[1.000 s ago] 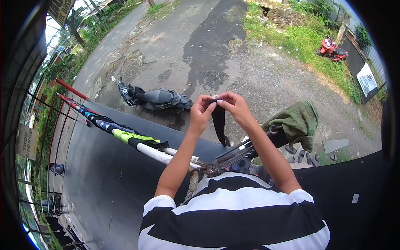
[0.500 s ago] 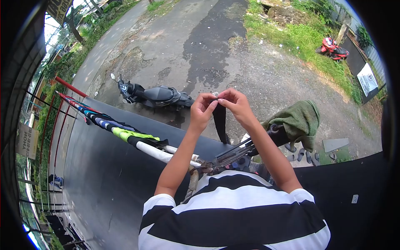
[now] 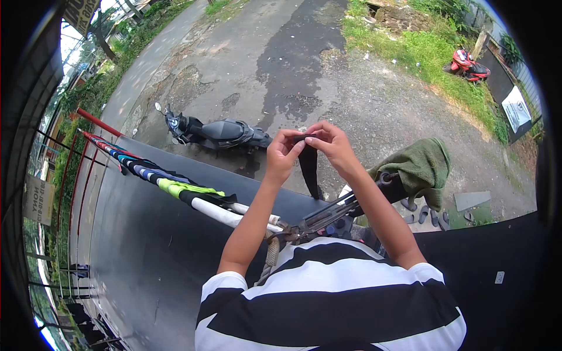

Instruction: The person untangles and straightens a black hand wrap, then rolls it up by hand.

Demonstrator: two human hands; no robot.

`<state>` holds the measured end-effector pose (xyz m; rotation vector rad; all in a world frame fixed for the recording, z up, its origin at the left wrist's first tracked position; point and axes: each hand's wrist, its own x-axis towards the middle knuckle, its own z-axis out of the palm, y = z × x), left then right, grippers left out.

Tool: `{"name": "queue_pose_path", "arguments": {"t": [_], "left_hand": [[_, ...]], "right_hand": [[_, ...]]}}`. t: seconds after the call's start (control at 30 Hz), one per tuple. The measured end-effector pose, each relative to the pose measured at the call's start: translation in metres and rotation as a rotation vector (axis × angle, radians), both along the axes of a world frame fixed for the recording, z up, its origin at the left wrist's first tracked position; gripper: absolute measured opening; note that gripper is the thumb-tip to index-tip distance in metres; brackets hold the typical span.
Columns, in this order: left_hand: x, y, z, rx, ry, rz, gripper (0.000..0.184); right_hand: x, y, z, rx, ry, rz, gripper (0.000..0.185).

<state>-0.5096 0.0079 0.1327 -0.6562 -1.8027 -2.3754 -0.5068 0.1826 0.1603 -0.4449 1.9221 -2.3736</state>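
A narrow black cloth strip [image 3: 308, 167] hangs down from between my two hands, held up in front of my chest. My left hand [image 3: 283, 150] pinches its top edge from the left. Close beside it, my right hand [image 3: 328, 144] pinches the same edge, thumb and fingers pressed together. The strip's lower end dangles near the edge of a dark surface [image 3: 281, 202]. Just below the hands, a metal bar mechanism [image 3: 328, 217] joins the end of a white-wrapped pole [image 3: 213, 212].
Colourful cloths, one of them lime green [image 3: 175, 188], lie along the pole at the left. A green towel [image 3: 424, 167] drapes over something at the right. Beyond are a parked black motorbike [image 3: 222, 131], several sandals [image 3: 423, 214] and a red motorbike [image 3: 468, 66].
Both hands keep their pinch on the black strip. The fingers have shifted slightly along its top edge, and my right hand's fingers have risen a little.
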Motion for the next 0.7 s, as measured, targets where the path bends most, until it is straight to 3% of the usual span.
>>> {"name": "queue_pose_path", "arguments": {"t": [0.1,0.4,0.47,0.7], "left_hand": [[0.000,0.000,-0.002,0.015,-0.009,-0.004,0.023],[0.002,0.003,0.000,0.012,0.079,-0.001,0.021],[-0.002,-0.004,-0.008,-0.128,-0.069,0.005,0.020],[0.001,-0.001,-0.002,-0.084,-0.041,0.019,0.020]], "right_hand": [[0.001,0.000,0.004,-0.011,-0.101,-0.023,0.017],[-0.001,0.001,-0.002,-0.017,-0.051,-0.027,0.013],[0.000,0.000,0.000,-0.016,-0.052,-0.023,0.013],[0.002,-0.001,0.003,-0.030,-0.072,-0.026,0.015]]}}
